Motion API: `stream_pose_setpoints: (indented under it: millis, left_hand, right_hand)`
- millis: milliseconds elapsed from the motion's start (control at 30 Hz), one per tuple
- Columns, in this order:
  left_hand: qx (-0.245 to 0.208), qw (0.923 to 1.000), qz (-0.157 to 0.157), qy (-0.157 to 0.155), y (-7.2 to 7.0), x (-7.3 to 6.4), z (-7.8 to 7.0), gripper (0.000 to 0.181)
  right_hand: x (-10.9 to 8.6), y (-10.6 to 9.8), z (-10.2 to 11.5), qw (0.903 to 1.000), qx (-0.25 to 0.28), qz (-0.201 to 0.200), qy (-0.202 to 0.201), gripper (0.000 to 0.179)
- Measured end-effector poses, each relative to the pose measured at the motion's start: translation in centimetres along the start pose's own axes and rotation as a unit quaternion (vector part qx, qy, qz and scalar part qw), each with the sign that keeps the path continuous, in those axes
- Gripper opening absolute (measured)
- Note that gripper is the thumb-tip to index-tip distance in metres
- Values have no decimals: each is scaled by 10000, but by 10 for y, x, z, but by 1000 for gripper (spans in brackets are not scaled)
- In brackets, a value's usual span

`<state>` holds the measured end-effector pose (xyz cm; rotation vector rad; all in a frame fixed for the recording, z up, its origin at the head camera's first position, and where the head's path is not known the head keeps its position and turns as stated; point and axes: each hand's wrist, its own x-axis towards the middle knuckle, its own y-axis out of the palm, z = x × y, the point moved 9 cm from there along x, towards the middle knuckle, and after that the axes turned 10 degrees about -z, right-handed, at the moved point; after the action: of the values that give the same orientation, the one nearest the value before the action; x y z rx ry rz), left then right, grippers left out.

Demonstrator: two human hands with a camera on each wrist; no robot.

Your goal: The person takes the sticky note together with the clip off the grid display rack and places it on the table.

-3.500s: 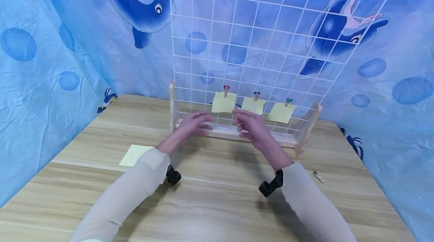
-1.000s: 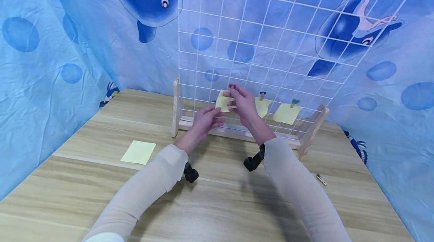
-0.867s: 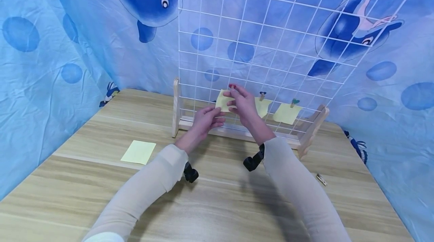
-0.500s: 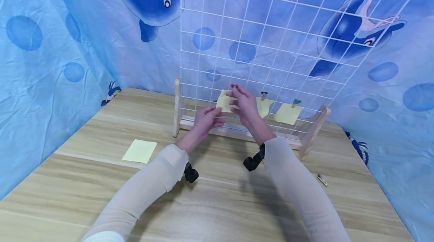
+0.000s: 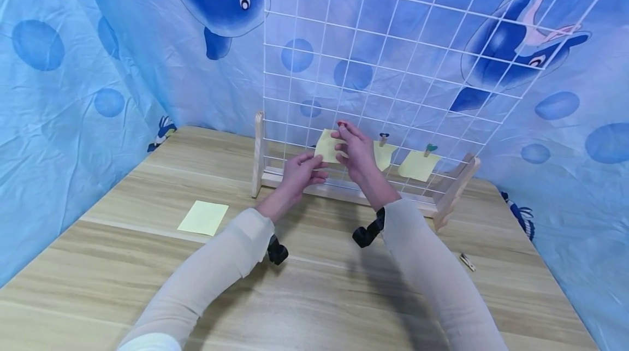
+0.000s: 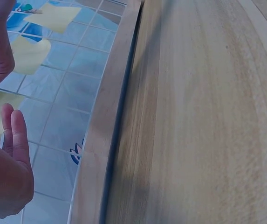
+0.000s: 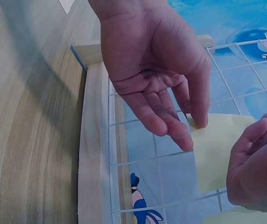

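Observation:
In the head view my left hand (image 5: 297, 174) pinches the lower left corner of a pale yellow sticky note (image 5: 326, 146) on the white wire grid (image 5: 363, 67). The right wrist view shows the left thumb on that corner of the note (image 7: 217, 149). My right hand (image 5: 359, 152) is at the note's top edge, with thumb and finger pinching a small clothespin (image 5: 341, 124) with a red top. The right hand covers the note's right part and most of the clothespin. Two more notes hang to the right, under a clothespin with a dark blue heart (image 5: 384, 136) and one with a green heart (image 5: 431, 147).
Wooden feet, one at the left (image 5: 257, 154) and one at the right (image 5: 457, 190), hold the grid on the wooden table (image 5: 314, 302). A loose yellow note (image 5: 203, 218) lies left of the left forearm. A loose clothespin (image 5: 467, 262) lies at the right.
Since the earliest frame both hands have moved up to the leftmost note: the left took its lower corner, the right its clothespin. Over the last second the hands have barely moved.

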<state>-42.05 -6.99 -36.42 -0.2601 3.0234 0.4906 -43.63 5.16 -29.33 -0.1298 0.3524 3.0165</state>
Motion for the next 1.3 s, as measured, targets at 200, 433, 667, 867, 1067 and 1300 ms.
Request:
stream_pose_setpoints:
  millis: [200,433,667,867,1067,1300]
  left_hand:
    - [6,10000,7,18,2,0,-1,25]
    - [27,10000,72,9,1,-3,-2,26]
    - [41,10000,-56,-72,-9,-7,-1,25]
    - [27,9999,37,-111,-12,-8,1,26]
    - [51,9998,81,-156,-16,-11,3,24]
    - [193,9995,189,-151,-18,-18,4,27]
  right_hand:
    - [0,-2,4,9999,108,18,-5,25]
    - [-3,-3,8,9998,184,77,-55,25]
    - [-8,2,8,9995,141,266,-66,27]
    - [-12,0,9,9993,220,300,-67,29]
    - [-17,-2,8,9988,214,436,-74,27]
    - [-24,-7,1,9987,88,510,-43,21]
